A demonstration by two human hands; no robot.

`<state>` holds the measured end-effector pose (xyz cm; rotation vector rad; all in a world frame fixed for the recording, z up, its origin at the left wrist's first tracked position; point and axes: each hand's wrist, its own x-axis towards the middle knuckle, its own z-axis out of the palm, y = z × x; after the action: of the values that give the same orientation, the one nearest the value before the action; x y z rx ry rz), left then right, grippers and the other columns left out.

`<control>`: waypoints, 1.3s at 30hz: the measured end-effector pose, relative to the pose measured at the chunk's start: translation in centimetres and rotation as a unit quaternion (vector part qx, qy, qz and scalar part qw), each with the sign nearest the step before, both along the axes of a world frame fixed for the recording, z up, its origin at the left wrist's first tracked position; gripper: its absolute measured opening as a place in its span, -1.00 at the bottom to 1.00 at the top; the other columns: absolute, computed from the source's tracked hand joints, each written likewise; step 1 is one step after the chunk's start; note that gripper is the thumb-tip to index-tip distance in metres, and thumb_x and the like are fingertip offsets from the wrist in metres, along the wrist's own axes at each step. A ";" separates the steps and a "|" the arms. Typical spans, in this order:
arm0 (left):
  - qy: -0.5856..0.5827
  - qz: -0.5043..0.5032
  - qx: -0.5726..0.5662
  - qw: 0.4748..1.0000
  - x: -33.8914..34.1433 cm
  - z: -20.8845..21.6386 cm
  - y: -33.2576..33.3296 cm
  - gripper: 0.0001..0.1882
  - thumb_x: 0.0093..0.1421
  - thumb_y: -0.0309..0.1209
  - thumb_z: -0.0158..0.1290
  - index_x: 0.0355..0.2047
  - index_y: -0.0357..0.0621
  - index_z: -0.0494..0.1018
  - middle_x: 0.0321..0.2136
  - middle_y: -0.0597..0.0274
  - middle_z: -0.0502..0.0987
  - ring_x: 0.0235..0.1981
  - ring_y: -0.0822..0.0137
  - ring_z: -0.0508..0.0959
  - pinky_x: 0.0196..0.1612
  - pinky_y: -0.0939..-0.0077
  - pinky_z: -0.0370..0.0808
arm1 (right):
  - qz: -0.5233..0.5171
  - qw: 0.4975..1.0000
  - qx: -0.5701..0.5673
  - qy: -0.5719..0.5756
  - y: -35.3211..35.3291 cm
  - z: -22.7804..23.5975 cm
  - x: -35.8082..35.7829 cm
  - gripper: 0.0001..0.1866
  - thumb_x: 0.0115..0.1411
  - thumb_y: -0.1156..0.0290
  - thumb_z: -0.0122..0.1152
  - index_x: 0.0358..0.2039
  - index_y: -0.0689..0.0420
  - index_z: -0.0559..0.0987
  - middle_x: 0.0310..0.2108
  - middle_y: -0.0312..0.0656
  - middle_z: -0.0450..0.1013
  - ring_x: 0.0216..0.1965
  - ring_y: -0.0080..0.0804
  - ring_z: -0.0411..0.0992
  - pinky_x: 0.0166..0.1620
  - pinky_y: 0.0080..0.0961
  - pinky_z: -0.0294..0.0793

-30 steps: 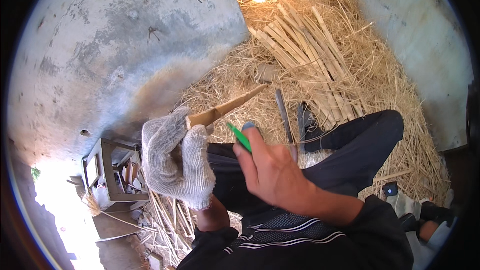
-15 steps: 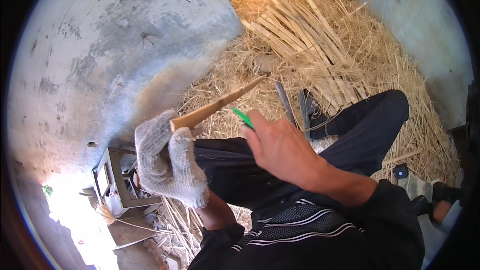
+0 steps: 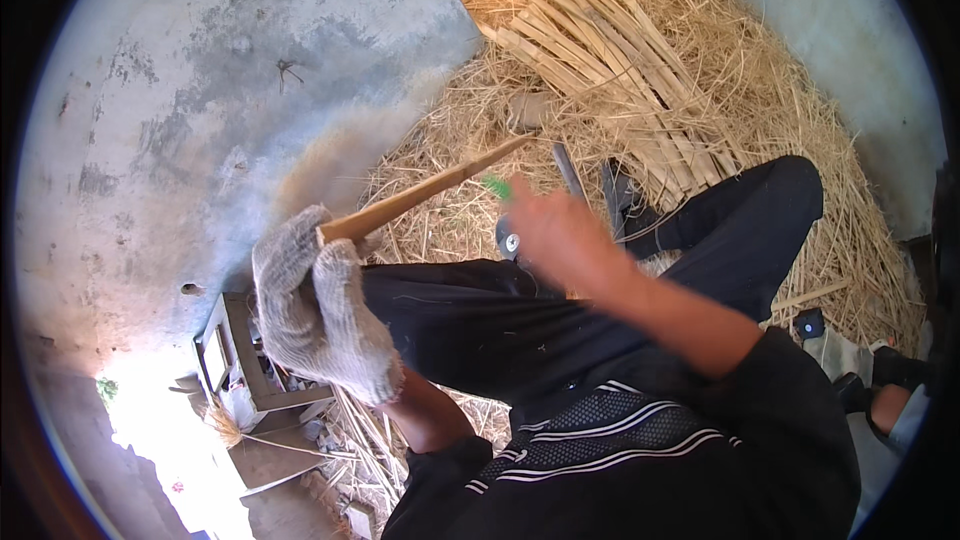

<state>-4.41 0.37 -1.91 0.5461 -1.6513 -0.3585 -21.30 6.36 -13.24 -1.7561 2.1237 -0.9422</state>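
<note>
**A single long, pale-brown, tapering wooden strip (image 3: 405, 202) is in hand, apparently only partway through being worked**

At far left, a grey, box-shaped wooden frame (image 3: 246, 355) stands by the wall with scraps inside it. Just right of it, thin straw-coloured slivers (image 3: 378, 445) litter the floor; they may be waste, though their source cannot be told.

The left hand, in a grey knitted glove (image 3: 325, 310), pinches the strip's broad end between thumb and folded fingers. From there the strip slants up to the right over the black-trousered lap, narrowing to a slim tip. That taper suggests some shaping is done; whether any remains on this piece is too fine to judge, but it has not yet been laid down.

The bare right hand (image 3: 568, 242), blurred, is curled around a bright-green pointed object (image 3: 497, 186) just beneath the strip; contact between the two cannot be confirmed.

Farther right, a loose stack of flat, pale strips (image 3: 625, 80) lies on golden straw (image 3: 765, 80). Whether those are finished or waiting is unclear.
</note>
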 end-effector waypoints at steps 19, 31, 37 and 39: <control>-0.050 0.038 -0.046 0.997 -0.3 -0.2 0.8 -0.78 0.10 -0.43 0.23 -0.31 -0.35 0.58 -0.43 0.03 0.60 -0.31 0.14 0.56 -0.22 0.28 0.52 | 0.044 0.990 -0.015 -0.135 4.2 7.5 1.8 -0.75 0.30 0.36 0.12 -0.23 0.30 0.37 -0.75 0.02 0.36 -0.69 0.04 0.44 -0.62 -0.15 0.38; -0.066 0.036 -0.069 0.995 -0.3 -0.1 1.0 -0.81 0.05 -0.52 0.23 -0.32 -0.38 0.58 -0.37 0.00 0.61 -0.31 0.17 0.58 -0.29 0.37 0.57 | 0.066 0.987 -0.037 -0.140 5.3 9.5 2.8 -0.75 0.31 0.31 0.10 -0.22 0.26 0.39 -0.73 -0.02 0.38 -0.70 -0.01 0.45 -0.61 -0.11 0.43; 0.005 0.013 0.009 1.000 -0.8 -0.2 1.8 -0.81 0.00 -0.56 0.26 -0.33 -0.35 0.59 -0.41 -0.01 0.62 -0.37 0.17 0.59 -0.31 0.35 0.56 | 0.023 0.991 -0.022 -0.131 4.6 6.8 2.9 -0.77 0.29 0.37 0.14 -0.20 0.28 0.39 -0.73 0.02 0.35 -0.71 0.00 0.43 -0.62 -0.12 0.35; -0.014 0.024 -0.032 0.999 -0.8 -0.2 1.8 -0.80 -0.01 -0.55 0.27 -0.34 -0.35 0.59 -0.42 -0.01 0.63 -0.38 0.17 0.59 -0.30 0.34 0.55 | 0.036 0.986 -0.028 -0.163 4.8 7.6 2.6 -0.77 0.30 0.38 0.13 -0.19 0.28 0.39 -0.73 0.04 0.36 -0.70 0.02 0.43 -0.61 -0.13 0.36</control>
<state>-5.18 2.15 -2.07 0.5437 -1.6684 -0.2634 -18.70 11.20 -5.68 -1.5642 1.8333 -1.1866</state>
